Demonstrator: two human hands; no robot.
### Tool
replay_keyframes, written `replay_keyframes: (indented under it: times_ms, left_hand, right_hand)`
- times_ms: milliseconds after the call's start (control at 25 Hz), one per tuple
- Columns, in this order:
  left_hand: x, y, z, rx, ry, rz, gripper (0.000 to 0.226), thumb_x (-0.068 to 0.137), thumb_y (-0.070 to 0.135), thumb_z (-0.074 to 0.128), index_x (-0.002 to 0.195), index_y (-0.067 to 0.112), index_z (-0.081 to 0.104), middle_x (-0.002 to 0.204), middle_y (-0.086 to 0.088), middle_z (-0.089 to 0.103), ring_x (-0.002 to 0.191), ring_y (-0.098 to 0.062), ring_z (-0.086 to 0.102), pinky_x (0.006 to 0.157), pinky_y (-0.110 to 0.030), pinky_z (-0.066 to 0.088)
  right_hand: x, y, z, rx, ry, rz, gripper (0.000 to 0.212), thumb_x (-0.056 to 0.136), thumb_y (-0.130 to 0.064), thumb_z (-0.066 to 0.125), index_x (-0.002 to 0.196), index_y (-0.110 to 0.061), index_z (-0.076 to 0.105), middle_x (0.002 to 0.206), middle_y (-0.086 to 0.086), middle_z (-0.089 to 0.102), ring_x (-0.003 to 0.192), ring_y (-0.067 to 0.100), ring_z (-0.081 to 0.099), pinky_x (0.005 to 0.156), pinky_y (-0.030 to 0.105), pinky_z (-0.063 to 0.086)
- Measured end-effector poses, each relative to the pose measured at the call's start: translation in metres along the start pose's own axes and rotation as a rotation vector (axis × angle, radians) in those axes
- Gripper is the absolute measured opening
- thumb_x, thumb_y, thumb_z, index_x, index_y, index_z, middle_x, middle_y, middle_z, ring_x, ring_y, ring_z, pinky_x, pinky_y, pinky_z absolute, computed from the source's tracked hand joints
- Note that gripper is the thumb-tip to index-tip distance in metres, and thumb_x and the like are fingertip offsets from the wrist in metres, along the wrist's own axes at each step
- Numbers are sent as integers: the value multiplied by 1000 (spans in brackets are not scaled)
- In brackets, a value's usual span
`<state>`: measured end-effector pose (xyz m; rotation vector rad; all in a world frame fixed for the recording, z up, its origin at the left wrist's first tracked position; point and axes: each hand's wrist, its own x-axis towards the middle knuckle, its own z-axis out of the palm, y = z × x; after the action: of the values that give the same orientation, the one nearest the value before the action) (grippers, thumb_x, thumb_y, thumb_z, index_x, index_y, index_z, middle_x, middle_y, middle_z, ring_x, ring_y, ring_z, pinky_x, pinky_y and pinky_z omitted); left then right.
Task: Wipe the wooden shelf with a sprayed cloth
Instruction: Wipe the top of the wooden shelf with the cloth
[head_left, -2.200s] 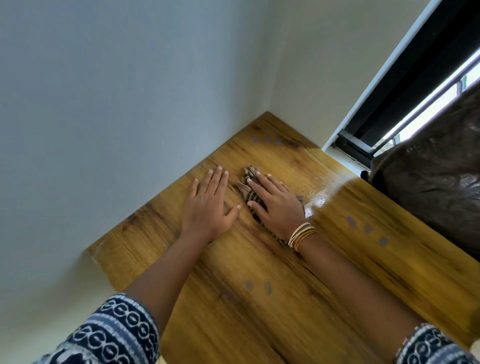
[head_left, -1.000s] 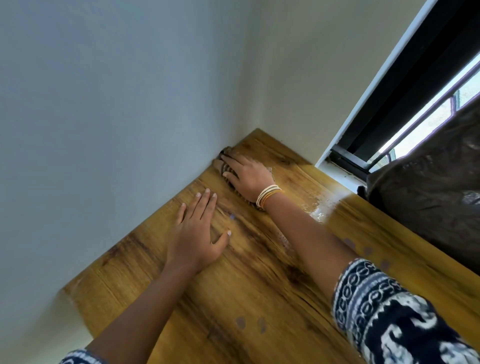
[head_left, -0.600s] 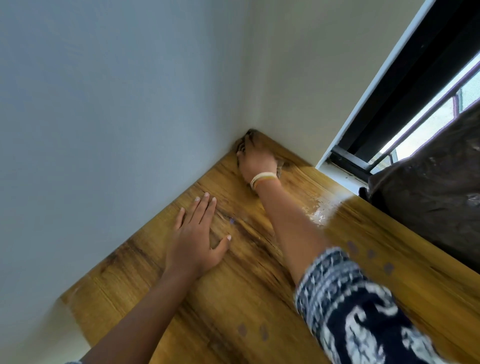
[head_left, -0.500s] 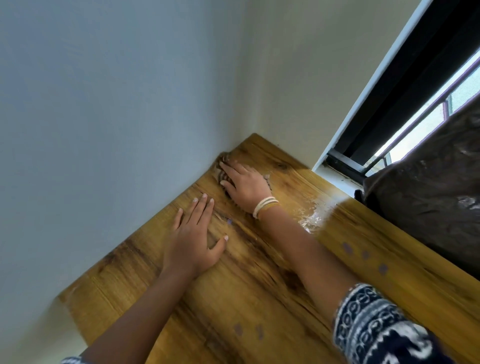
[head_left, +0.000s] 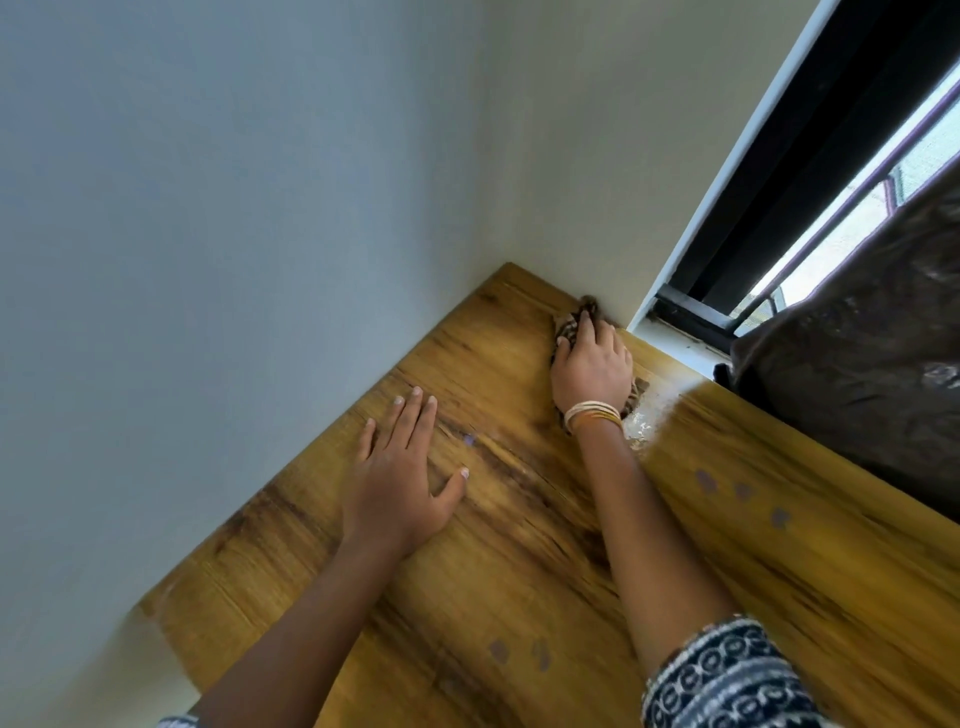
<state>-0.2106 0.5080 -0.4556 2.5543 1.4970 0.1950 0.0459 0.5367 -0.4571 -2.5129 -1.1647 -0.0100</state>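
The fingers (head_left: 589, 332) of the right hand (head_left: 592, 369) lie stretched and flat over a crumpled brown-and-cream patterned cloth (head_left: 569, 328), pressing it down onto the yellow-brown wood-grain shelf (head_left: 519, 545) rather than curling round it; the cloth sits at the far edge of the shelf, touching the cream wall (head_left: 597, 156) there, just beside the lower corner of the black-framed window (head_left: 810, 171), and a little of it also shows from under the wrist. A stack of thin gold and cream bangles (head_left: 592, 415) circles that wrist, and a wet, shiny patch (head_left: 641, 426) on the shelf lies just beside them, on the side toward the window. The left hand (head_left: 400, 483) rests palm down on the shelf with fingers straight and thumb spread, holding nothing, near the pale blue-grey wall (head_left: 208, 234) and farther from the window than the right hand. Small grey-purple spots (head_left: 743, 491) mark the wood. A dark brown, crinkled curtain-like cloth (head_left: 857, 374) hangs against the window and over the shelf's edge there. Blue-and-white patterned sleeves (head_left: 727, 680) cover the upper forearms.
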Motion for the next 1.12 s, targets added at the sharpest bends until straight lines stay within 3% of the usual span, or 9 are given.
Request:
replay_keyframes:
  times_ms: [320, 440, 600, 680, 840, 920, 1040, 1120]
  left_hand:
    - [0, 0, 2, 27, 12, 5, 88, 83, 68, 29, 156, 20, 16, 163, 3, 13, 150, -15, 10, 121, -42, 15]
    - [0, 0, 1, 15, 12, 5, 88, 83, 68, 29, 156, 20, 15, 163, 3, 12, 151, -14, 8, 122, -42, 13]
    - [-1, 1, 0, 3, 6, 0, 89, 82, 67, 28, 156, 20, 13, 164, 3, 9, 151, -13, 6, 122, -41, 10]
    - [-1, 1, 0, 4, 0, 5, 89, 83, 67, 27, 156, 20, 12, 164, 3, 8, 151, -13, 4, 122, -41, 10]
    - [-1, -1, 1, 0, 17, 9, 89, 84, 68, 28, 156, 20, 11, 164, 2, 8, 151, -15, 5, 122, -42, 10]
    - [0, -1, 1, -19, 28, 10, 88, 84, 67, 30, 156, 19, 14, 164, 2, 10, 151, -15, 7, 122, -41, 11]
    - [-2, 1, -1, -32, 31, 18, 88, 84, 66, 32, 156, 18, 17, 163, 1, 13, 151, -15, 9, 122, -42, 11]
    - [-4, -2, -8, -172, -9, 15, 82, 87, 60, 40, 155, 19, 20, 162, 0, 18, 150, -15, 13, 122, -41, 12]
  right_hand:
    - [59, -74, 24, -64, -177, -107, 51, 99, -33, 43, 143, -7, 40, 147, 16, 36, 130, 39, 37, 105, 43, 36]
    - [46, -80, 18, -27, -250, -358, 55, 100, -35, 43, 150, -12, 35, 153, 12, 34, 131, 37, 41, 106, 43, 40]
    - [-9, -54, 7, 49, -412, -886, 50, 100, -42, 42, 148, -28, 40, 153, 2, 41, 138, 26, 42, 110, 43, 37]
    - [15, -45, 4, 29, -400, -852, 49, 101, -46, 38, 149, -36, 37, 154, -1, 41, 137, 25, 44, 108, 43, 42]
    - [73, -34, 5, -15, -291, -352, 51, 103, -42, 38, 152, -28, 33, 157, 4, 34, 141, 30, 36, 116, 41, 32]
    - [58, -49, 10, 14, -233, -240, 51, 102, -41, 39, 151, -28, 35, 156, 4, 37, 137, 32, 41, 110, 44, 39]
    - [-3, -78, 9, 47, -266, -484, 49, 100, -40, 44, 147, -27, 42, 153, 1, 43, 135, 28, 44, 109, 39, 37]
    - [-30, -76, 4, 84, -331, -659, 48, 100, -42, 46, 146, -30, 45, 152, -1, 45, 139, 22, 41, 111, 35, 32]
